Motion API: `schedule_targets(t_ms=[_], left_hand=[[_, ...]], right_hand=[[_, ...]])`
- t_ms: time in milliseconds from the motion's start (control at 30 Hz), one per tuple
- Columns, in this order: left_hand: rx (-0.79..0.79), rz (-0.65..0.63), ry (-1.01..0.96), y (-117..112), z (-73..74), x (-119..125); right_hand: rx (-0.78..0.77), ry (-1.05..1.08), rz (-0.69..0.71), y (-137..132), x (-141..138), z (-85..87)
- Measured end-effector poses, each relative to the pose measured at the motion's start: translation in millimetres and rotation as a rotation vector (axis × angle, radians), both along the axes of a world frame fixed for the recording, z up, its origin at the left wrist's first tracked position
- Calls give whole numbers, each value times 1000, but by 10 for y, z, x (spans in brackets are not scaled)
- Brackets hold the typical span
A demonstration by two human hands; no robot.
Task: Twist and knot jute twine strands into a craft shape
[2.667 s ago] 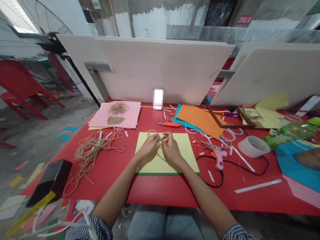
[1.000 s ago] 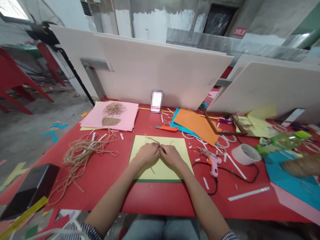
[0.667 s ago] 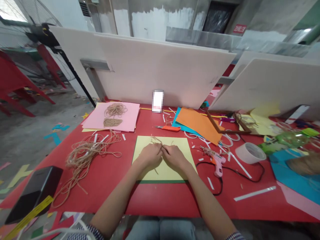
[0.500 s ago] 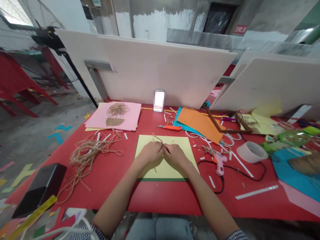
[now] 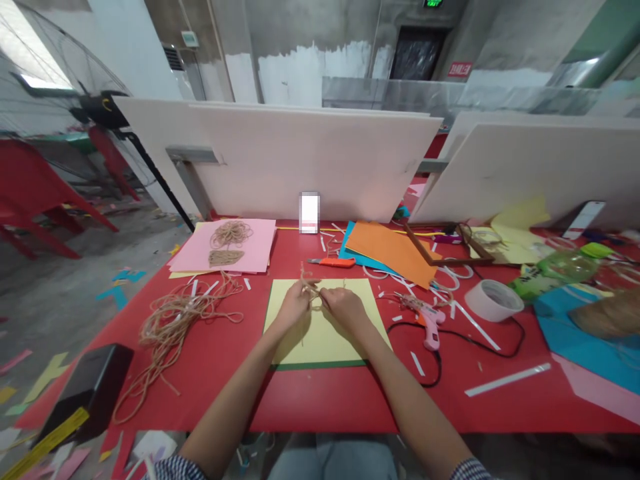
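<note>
Left hand and right hand pinch narrowly on a looped twine piece, held just above a yellow card on a red counter. A loose twine heap lies left of the card.

Tan twine sits above a pale yellow card edged in dark green, on a red counter; a pink sheet lies at eleven o'clock, an orange sheet at one o'clock.

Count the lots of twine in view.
4: a coil and a flat patch on the pink sheet, a loose heap on the table, and a tangle between the left hand and right hand.
</note>
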State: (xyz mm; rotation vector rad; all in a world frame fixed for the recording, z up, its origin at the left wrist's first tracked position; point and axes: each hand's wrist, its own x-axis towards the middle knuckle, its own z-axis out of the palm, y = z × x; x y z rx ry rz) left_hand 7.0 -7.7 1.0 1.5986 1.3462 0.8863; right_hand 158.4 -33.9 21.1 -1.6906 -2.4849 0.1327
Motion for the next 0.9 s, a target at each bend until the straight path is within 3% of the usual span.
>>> schedule_targets(t_ms=[100, 233, 300, 467, 667, 800, 900], left_hand=[[-235, -120, -148, 5, -6, -7], [-300, -186, -199, -18, 4, -7], [-244, -175, -119, -36, 14, 15], [73, -44, 50, -138, 47, 116], [255, 123, 290, -251, 64, 201], [261, 68, 435, -287, 53, 246], [276, -84, 503, -345, 47, 276]], right_hand=[[50, 62, 28, -8, 3, -32], [100, 160, 27, -24, -16, -101], [110, 185, 18, -35, -33, -117], [95, 271, -79, -61, -79, -122], [24, 774, -260, -83, -175, -220], [-104, 1077, -372, -58, -245, -343], [-123, 1153, -405, -19, -232, -426]])
